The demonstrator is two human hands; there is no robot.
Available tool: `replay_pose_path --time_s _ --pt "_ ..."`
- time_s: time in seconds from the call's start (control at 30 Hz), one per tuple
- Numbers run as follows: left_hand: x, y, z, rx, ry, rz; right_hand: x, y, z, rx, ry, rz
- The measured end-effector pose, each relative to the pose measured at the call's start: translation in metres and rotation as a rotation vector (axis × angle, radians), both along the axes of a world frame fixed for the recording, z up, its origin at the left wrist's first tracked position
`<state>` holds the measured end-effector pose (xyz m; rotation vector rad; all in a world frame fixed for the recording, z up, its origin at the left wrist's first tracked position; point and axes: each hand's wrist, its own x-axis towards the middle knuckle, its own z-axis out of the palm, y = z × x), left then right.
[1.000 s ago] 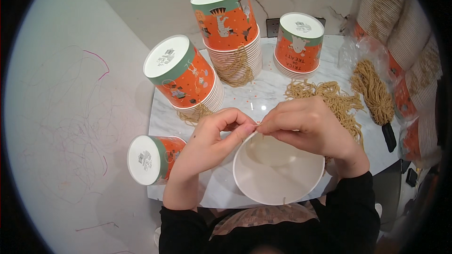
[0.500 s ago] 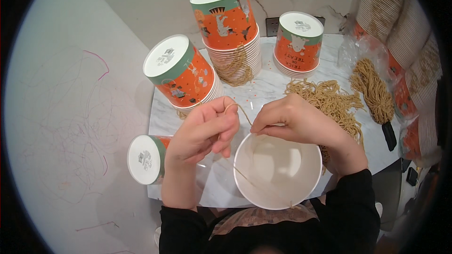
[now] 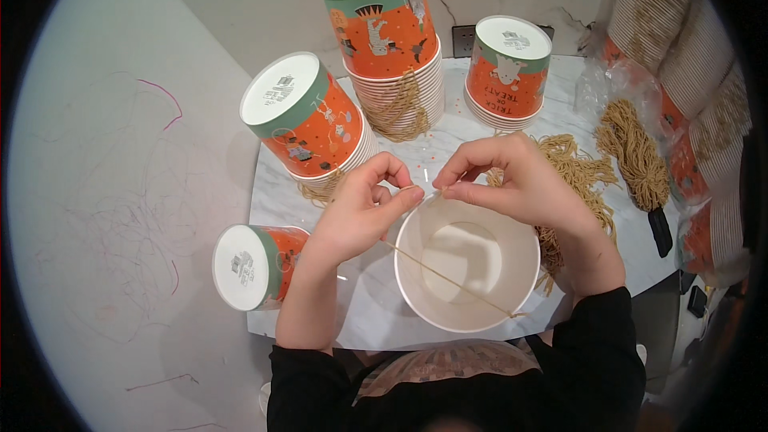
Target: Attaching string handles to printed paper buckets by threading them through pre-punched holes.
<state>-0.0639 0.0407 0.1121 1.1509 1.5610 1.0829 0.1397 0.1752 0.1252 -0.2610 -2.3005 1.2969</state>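
Head view, looking down. My left hand (image 3: 360, 212) and right hand (image 3: 516, 184) meet over the far rim of an open white paper bucket (image 3: 468, 266) that stands upright on the marble tabletop (image 3: 368, 316), just in front of me. Both hands are closed in a fingertip pinch at the rim, where a tan string (image 3: 448, 278) begins; the string runs taut across the bucket's mouth to its near-right edge. Stacks of orange buckets (image 3: 388, 28) stand inverted beyond the hands, and one orange bucket (image 3: 252, 266) lies on its side to the left. A loose pile of tan strings (image 3: 580, 180) lies to the right, partly behind my right hand.
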Motion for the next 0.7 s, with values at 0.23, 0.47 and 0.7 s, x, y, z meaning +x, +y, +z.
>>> replay_pose_path --time_s 0.23,0.47,0.7 --pt "0.003 -0.005 0.005 0.040 0.289 -0.004 -0.011 0.005 -0.015 -0.162 -0.064 -0.017" --pt "0.001 -0.006 0.008 0.027 0.341 -0.024 -0.021 -0.001 -0.018 0.008 -0.014 -0.100" --pt "0.004 -0.003 -0.002 0.203 0.298 0.038 -0.024 -0.005 -0.014 -0.001 -0.076 -0.043"
